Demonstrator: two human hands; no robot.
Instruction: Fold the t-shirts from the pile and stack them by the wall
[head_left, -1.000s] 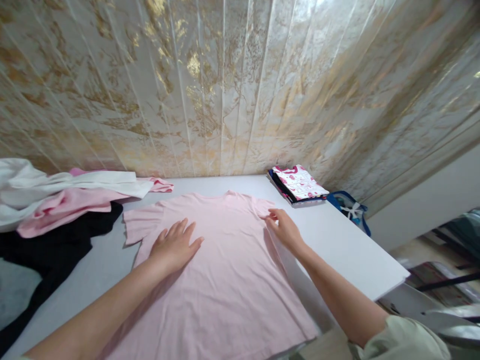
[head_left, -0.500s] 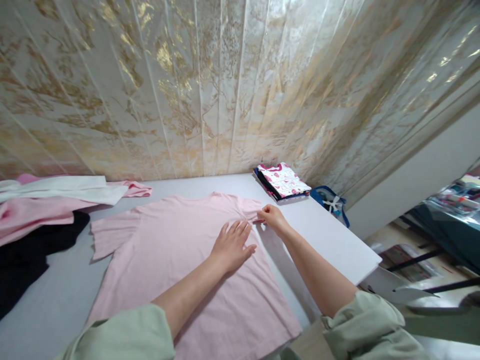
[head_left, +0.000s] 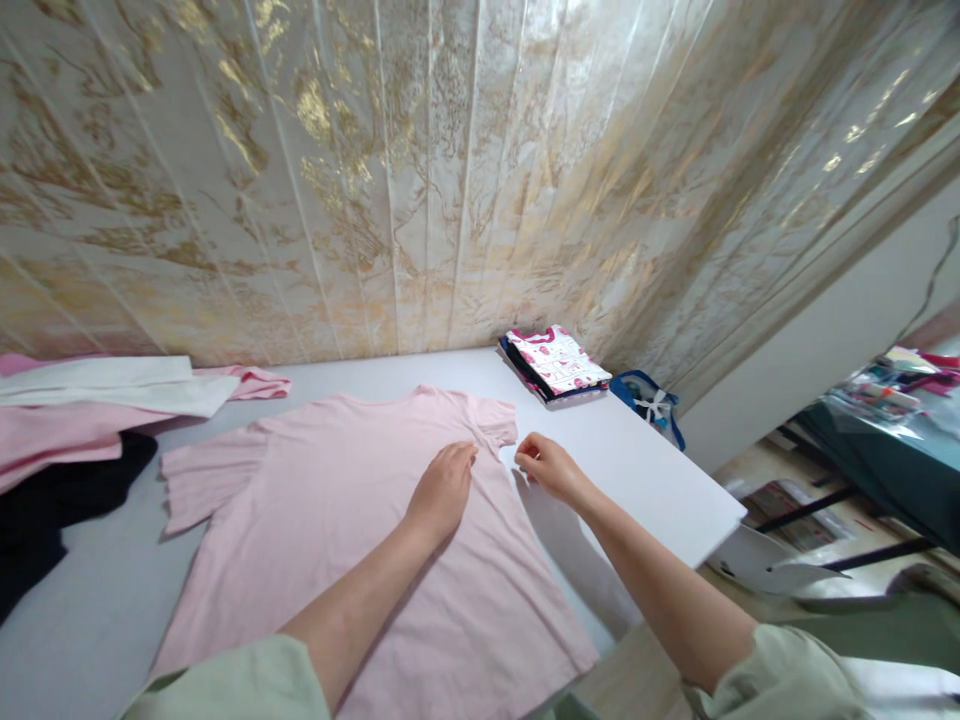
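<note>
Your left hand [head_left: 442, 490] lies open, fingers flat on the pink T-shirt [head_left: 337, 540], having slid across to its sleeve [head_left: 496, 422]. Your right hand [head_left: 546, 468] stays curled shut at that sleeve's hem. The shirt lies spread on the white table [head_left: 645, 470].

No readable text, label, brand, number or sign anywhere in view. Pink-and-white print on the folded shirt [head_left: 559, 360] at the far corner of the table [head_left: 645, 470], too small and blurred to make out as letters or figures. Plain cloth on the upturned side of the pink T-shirt [head_left: 337, 520], with no lettering or tag.
</note>
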